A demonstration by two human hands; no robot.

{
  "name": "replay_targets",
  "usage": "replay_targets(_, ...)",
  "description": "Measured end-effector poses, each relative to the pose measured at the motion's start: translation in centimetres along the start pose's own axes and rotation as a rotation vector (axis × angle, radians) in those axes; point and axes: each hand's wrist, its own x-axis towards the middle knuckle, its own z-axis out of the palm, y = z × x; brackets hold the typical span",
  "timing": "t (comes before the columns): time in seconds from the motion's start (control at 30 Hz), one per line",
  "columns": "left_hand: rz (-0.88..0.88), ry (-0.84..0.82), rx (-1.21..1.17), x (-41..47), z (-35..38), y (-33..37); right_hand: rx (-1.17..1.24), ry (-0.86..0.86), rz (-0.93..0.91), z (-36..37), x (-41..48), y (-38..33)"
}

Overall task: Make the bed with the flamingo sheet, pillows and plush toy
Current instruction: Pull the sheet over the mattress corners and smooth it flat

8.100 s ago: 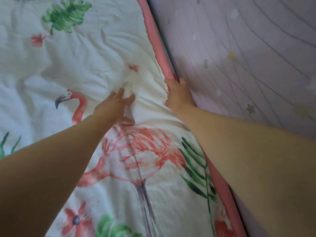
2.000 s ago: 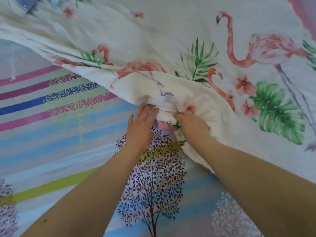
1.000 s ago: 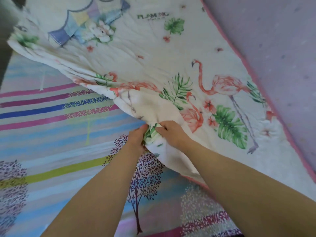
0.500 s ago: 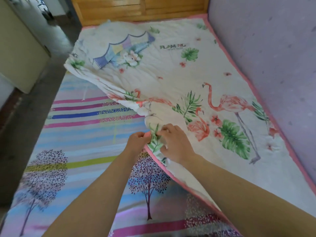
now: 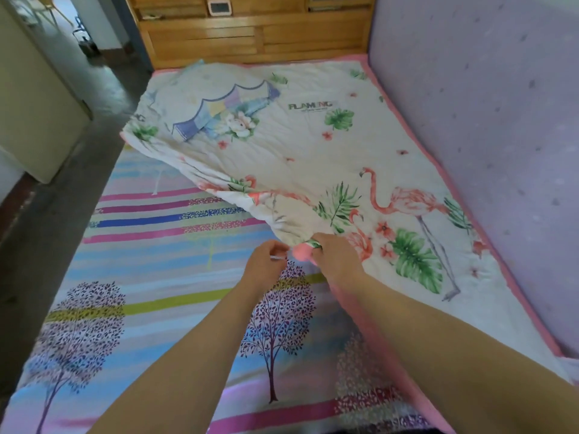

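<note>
Wooden headboard (image 5: 257, 36) and lilac wall (image 5: 485, 120) framed the bed's striped, tree-printed mattress cover (image 5: 150, 245). One white flamingo-print sheet with pink border (image 5: 313, 145) lay over its wall-side half, doubled back on itself, so spreading looked about half done. Of two hands, the right hand (image 5: 336, 261) clenched the sheet's pink corner; the left hand (image 5: 264, 264) curled just beside, grasp unclear. No pillows or plush toy showed.

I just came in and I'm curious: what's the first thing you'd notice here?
The big white flamingo sheet stands out, lying folded back over the bed's right half. A right hand grips its pink corner, and the stripy tree sheet shows uncovered on the left.
</note>
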Motion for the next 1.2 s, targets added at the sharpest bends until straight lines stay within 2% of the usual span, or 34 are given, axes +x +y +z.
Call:
replay_targets(0.1,-0.003,0.007,0.042,0.4,1.2,-0.4,0.093,-0.006,0.04,0.1,-0.5,-1.1)
replay_targets(0.23,0.029,0.2,0.192,1.2,2.4,-0.1,0.269,-0.047,0.055,-0.2,-1.8,-2.2)
replay_targets(0.33,0.068,0.276,0.038,1.8,3.2,-0.9,0.415,-0.03,0.083,-0.8,-2.6,-1.8)
replay_targets(0.43,-0.01,0.289,-0.165,1.9,3.2,-0.8,0.391,0.001,0.108,-0.4,-3.2,-1.4)
replay_targets(0.53,-0.04,0.275,-0.257,1.7,1.9,-0.7,0.086,0.079,0.188,0.5,-3.4,-1.3)
replay_targets(0.6,0.073,0.221,-0.12,1.5,-0.2,-1.6,-0.102,0.1,0.212,1.0,-4.0,-1.5)
replay_targets(0.7,0.448,0.074,0.566,1.0,-5.1,-3.5,-0.234,0.123,0.231,1.6,-4.5,-1.8)
replay_targets(0.73,0.55,-0.006,0.721,0.9,-6.5,-4.0,-0.249,0.114,0.248,2.0,-4.5,-1.7)
replay_targets(0.8,0.604,-0.204,0.824,0.4,-8.8,-4.5,-0.268,0.062,0.263,3.1,-4.4,-2.0)
replay_targets(0.87,0.537,-0.324,1.004,0.2,-10.2,-5.0,-0.303,0.016,0.245,4.4,-4.4,-2.8)
replay_targets(0.9,0.515,-0.311,1.101,0.1,-10.9,-5.5,-0.326,-0.001,0.222,5.1,-4.4,-3.4)
replay_targets(0.97,0.513,-0.17,1.168,0.1,-11.9,-6.6,-0.359,-0.046,0.191,6.1,-4.4,-4.5)
replay_targets(1.13,0.607,0.153,1.147,0.2,-14.5,-8.8,-0.392,-0.086,0.147,7.4,-3.7,-7.0)
replay_targets(1.2,0.561,0.219,1.098,0.6,-14.9,-8.8,-0.401,-0.1,0.179,7.1,-3.8,-7.2)
